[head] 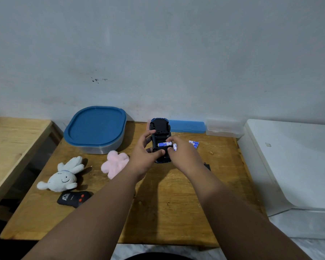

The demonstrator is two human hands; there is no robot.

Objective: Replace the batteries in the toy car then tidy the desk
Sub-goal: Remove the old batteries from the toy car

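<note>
Gripping upturned toy car [160, 136] with left hand [144, 158], pinching battery [164, 144] with right hand [182, 156]. Flanked by lidded tub [96, 126], pink plush [114, 163], spare batteries [194, 144]; open table [167, 203] toward near edge.

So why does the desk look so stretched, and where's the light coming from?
Head view: the wide-angle lens splays the sides of the wooden desk; shadows of the blue-lidded grey tub and white plush rabbit fall to their right, so light probably comes from the left; print on the blue-and-white battery in the upturned black toy car is too soft to read.
</note>
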